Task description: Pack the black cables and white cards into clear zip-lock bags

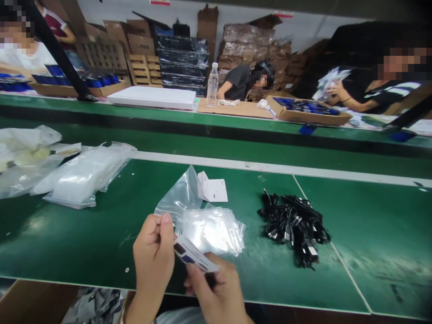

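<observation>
My left hand [153, 247] pinches a clear plastic bag [182, 193] near its mouth, thumb on top. The bag's far corner points up and away from me. In my right hand [219, 283] is a small printed card [195, 256], white with dark and blue pictures, its left end close to my left fingertips at the bag. Just beyond the hands lies a pile of flat clear bags [216, 229]. Behind that pile sits a small stack of white cards [216, 190]. To the right, black USB cables [293, 222] lie in a heap.
Filled plastic bags [91, 173] lie on the left of the green table [371, 234]. Below its front edge stands a cardboard box [37, 301] with grey packets. Across a raised green ledge [236, 126] are a water bottle [212, 85], trays of blue items [310, 110] and several people.
</observation>
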Demonstrator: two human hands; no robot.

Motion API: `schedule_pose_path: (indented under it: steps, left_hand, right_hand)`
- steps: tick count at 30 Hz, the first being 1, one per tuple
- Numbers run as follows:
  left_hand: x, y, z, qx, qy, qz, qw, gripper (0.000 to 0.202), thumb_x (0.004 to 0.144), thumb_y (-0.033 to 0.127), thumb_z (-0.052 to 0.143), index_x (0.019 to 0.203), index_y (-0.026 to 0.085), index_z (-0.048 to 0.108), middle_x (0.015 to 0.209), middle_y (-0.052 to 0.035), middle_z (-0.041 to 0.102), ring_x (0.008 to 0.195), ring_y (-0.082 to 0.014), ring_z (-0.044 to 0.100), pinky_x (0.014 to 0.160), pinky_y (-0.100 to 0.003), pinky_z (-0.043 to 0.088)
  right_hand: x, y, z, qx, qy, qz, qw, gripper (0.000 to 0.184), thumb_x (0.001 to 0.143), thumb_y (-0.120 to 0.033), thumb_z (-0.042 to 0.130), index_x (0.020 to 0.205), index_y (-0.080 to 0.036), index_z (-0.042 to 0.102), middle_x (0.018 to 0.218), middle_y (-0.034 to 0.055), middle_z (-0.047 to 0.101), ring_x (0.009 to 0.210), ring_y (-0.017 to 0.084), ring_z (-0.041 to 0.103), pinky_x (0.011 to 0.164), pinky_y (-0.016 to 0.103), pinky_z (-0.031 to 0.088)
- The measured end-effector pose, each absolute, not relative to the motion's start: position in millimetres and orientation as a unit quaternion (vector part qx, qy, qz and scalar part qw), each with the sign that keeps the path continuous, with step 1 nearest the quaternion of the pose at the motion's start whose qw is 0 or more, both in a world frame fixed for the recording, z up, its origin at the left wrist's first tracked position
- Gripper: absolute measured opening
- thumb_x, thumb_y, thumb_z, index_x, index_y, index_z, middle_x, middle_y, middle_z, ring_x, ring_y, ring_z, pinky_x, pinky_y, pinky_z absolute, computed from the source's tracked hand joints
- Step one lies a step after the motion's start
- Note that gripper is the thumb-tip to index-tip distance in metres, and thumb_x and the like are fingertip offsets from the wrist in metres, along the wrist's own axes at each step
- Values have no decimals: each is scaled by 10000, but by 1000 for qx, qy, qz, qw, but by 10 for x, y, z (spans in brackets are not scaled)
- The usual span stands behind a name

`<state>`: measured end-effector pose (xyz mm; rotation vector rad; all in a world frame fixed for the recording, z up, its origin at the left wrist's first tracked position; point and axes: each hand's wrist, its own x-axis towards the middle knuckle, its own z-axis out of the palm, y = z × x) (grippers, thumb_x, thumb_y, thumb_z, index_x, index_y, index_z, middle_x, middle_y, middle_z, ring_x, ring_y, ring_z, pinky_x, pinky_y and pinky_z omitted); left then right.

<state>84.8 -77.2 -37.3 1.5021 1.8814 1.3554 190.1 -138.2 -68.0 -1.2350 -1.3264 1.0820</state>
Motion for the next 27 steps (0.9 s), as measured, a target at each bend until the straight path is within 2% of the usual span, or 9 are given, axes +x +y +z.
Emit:
schedule_pose_path:
  steps: [2,4,6,8,12,15,21,25,27]
  left_hand:
    - [829,-802,-356,544,668,481,165,276,819,312,492,562,210,497,413,84,491,392,-81,456,420,-168,357]
    - [824,-835,-342,562,659,480,138,272,804,294,510,547,205,512,412,82,501,387,-78,459,414,-166,350]
    - [838,-873,-333,590,645,471,120,270,806,294,512,551,204,514,429,79,502,393,-77,457,410,-169,343]
    - [865,-914,-339,627,629,448,104,248,817,273,497,579,206,519,440,78,511,391,-78,464,421,-171,350]
    - [925,-971,-399,721,569,394,21,225,854,226,450,657,208,557,494,52,580,410,-93,530,456,-187,377]
    - [959,-981,-443,783,518,344,-13,273,889,240,411,659,211,557,526,31,601,459,-116,575,467,-208,387]
    - [964,-1020,-471,834,473,285,7,292,903,202,359,646,210,497,599,12,543,559,-141,559,509,-229,403]
    - [968,-1079,-499,842,456,285,36,221,895,163,353,713,208,469,683,4,509,600,-139,530,526,-233,404]
    - [967,-1098,-506,846,442,294,45,187,888,156,358,740,212,458,700,6,491,603,-138,516,519,-233,400]
  right_hand:
    - [2049,-1324,-617,-489,-641,284,519,189,841,-165,483,719,-142,627,531,25,622,442,137,588,435,228,435]
    - [2168,-1281,-566,-444,-710,125,532,173,813,-119,478,885,-115,636,553,40,629,449,154,577,438,254,425]
    - [2222,-1258,-540,-414,-748,39,517,244,815,-112,462,1013,-73,599,573,58,634,460,173,573,433,274,422]
    - [2221,-1246,-531,-421,-770,14,480,257,828,-110,445,1034,-52,587,565,64,631,463,181,570,432,284,419]
    - [2184,-1226,-516,-501,-756,23,421,220,842,-121,436,920,-82,638,532,48,626,423,172,559,420,277,394]
    - [2227,-1218,-449,-561,-729,84,384,246,851,-137,418,811,-146,661,543,35,639,431,169,580,439,262,395]
    - [2424,-1263,-225,-508,-773,264,273,268,884,-141,357,999,-137,599,810,92,676,635,181,632,559,255,457]
    - [2452,-1271,-247,-522,-756,275,284,298,884,-128,350,702,-175,582,560,9,585,443,127,520,442,227,366]
    - [2449,-1254,-292,-555,-730,252,308,287,865,-140,430,609,-187,548,536,-10,552,455,121,507,453,221,356]
